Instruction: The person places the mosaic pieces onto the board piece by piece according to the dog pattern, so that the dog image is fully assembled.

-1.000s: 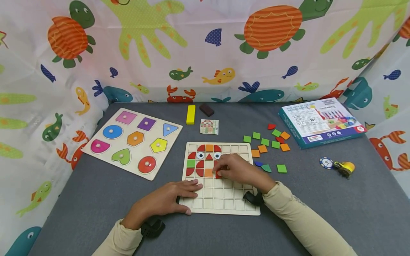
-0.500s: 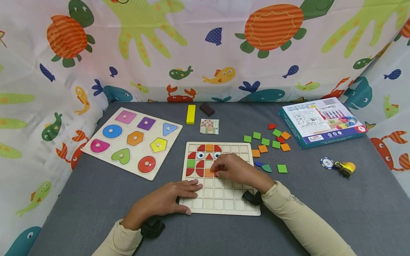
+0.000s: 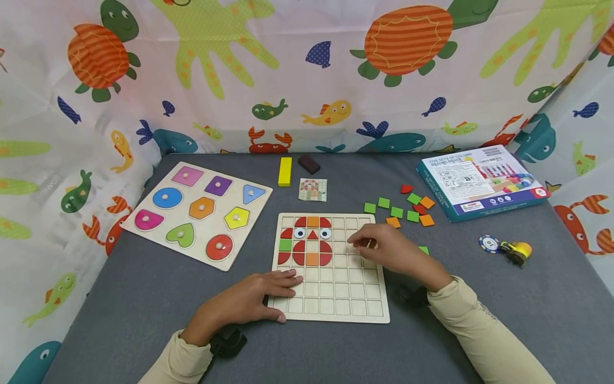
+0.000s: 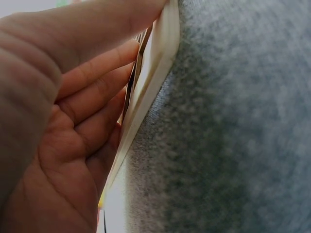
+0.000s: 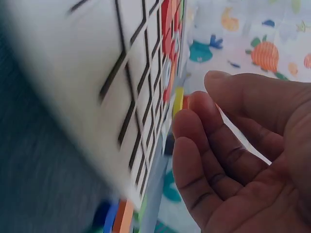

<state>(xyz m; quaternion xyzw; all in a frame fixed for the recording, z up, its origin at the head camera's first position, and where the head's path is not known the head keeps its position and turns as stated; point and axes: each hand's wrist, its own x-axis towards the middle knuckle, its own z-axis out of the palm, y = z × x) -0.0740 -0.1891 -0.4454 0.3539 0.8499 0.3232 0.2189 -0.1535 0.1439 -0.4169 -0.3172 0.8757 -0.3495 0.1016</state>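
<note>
A grey felt-like surface [image 3: 144, 298] fills the space, closed in at the far edge and both side edges by a white curtain [image 3: 307, 117] printed with orange-shelled turtles, green handprints, fish, crabs and teal whales. The light falls soft and even, without hard shadows.

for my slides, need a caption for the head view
Left hand steadies grid board; right hand hovers, empty, over its right edge.

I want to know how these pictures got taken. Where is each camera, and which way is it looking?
Head: on the head, looking down at the grid board; both hands and sleeves show.
Left wrist: low beside the left hand, along the board's edge.
Right wrist: under the right hand, across the board.
All three share the board.
</note>
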